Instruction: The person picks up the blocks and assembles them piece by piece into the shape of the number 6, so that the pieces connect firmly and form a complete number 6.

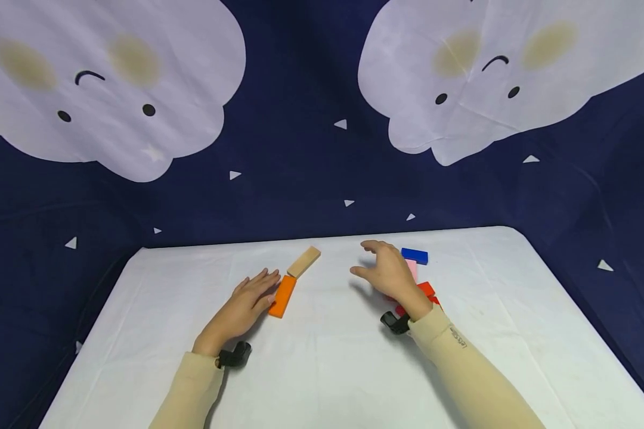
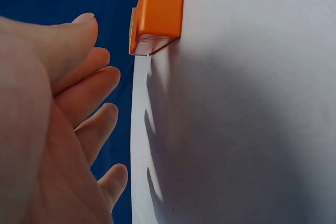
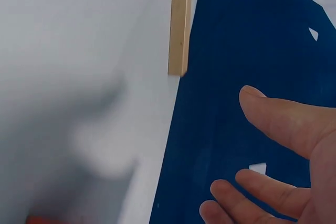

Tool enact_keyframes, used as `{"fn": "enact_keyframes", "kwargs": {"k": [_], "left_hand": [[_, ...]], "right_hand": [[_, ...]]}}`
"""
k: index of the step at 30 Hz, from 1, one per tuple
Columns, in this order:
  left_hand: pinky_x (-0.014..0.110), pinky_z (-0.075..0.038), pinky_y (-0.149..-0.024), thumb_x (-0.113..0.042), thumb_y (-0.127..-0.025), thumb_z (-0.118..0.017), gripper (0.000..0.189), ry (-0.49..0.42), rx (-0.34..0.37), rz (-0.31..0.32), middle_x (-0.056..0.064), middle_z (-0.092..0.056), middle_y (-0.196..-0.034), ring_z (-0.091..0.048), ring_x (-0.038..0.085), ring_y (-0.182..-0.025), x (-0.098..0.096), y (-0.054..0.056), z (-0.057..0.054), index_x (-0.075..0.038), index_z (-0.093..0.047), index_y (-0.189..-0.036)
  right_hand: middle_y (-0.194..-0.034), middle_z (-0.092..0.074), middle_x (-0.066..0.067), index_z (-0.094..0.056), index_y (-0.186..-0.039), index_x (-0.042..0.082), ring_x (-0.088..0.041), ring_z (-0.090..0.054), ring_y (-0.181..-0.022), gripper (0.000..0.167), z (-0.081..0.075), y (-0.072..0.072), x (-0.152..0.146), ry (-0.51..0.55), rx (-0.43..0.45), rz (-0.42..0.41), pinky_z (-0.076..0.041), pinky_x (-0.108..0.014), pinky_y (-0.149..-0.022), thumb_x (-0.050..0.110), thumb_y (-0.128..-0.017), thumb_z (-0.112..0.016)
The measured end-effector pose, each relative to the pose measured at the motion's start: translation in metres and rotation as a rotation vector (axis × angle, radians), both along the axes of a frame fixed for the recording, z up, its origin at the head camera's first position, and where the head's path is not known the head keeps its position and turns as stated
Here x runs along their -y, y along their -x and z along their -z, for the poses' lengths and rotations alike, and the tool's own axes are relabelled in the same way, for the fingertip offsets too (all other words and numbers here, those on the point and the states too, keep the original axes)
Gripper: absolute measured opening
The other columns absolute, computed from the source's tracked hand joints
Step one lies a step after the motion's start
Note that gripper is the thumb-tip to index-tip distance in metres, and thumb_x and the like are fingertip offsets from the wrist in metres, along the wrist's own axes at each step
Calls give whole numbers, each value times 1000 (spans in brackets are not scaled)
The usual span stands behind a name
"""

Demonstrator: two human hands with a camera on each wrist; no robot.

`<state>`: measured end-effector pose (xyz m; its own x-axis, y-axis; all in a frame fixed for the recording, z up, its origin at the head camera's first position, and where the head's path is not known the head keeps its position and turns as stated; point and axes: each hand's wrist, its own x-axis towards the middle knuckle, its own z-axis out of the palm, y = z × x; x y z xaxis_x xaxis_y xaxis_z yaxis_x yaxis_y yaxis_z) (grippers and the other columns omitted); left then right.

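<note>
Two blocks lie end to end near the middle of the table: an orange block (image 1: 282, 296) and, beyond it, a plain wooden block (image 1: 304, 262). My left hand (image 1: 242, 307) is beside the orange block, its fingers fairly straight and holding nothing. In the left wrist view the orange block (image 2: 161, 4) stands ahead of the thumb. My right hand (image 1: 389, 271) hovers over the table with thumb and fingers spread and nothing between them. Partly hidden beneath and beside it are a pink block (image 1: 411, 269) and red blocks (image 1: 426, 289). Behind them sits a blue block (image 1: 414, 256).
A white cloth covers the table (image 1: 322, 369). Dark blue fabric (image 1: 295, 149) with clouds and small white triangles hangs behind the table's far edge. Each wrist carries a black camera, such as the left one (image 1: 235, 354).
</note>
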<state>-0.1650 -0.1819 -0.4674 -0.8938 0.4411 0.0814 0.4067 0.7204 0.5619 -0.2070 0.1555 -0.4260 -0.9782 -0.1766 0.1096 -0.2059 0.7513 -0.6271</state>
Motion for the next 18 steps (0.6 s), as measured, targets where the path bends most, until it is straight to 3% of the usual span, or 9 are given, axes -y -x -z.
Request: {"fn": "enact_keyframes", "kwargs": {"k": [12, 18], "left_hand": [[60, -17, -119, -25, -106, -54, 56, 51, 21, 30, 15, -38, -158, -30, 38, -147, -1, 24, -6, -4, -37, -155], [58, -16, -120, -25, -106, -52, 56, 78, 31, 81, 13, -36, -160, -29, 35, -148, -2, 35, -9, -7, -35, -157]], "right_hand": [[-137, -60, -19, -59, -138, 2, -43, -43, -135, 66, 12, -12, -51, -76, -17, -36, -35, -59, -110, 29, -83, -82], [-119, -67, -18, -57, -138, 0, -42, -45, -130, 72, 16, -19, -64, -134, -5, -82, -41, -59, -105, 31, -80, -85]]}}
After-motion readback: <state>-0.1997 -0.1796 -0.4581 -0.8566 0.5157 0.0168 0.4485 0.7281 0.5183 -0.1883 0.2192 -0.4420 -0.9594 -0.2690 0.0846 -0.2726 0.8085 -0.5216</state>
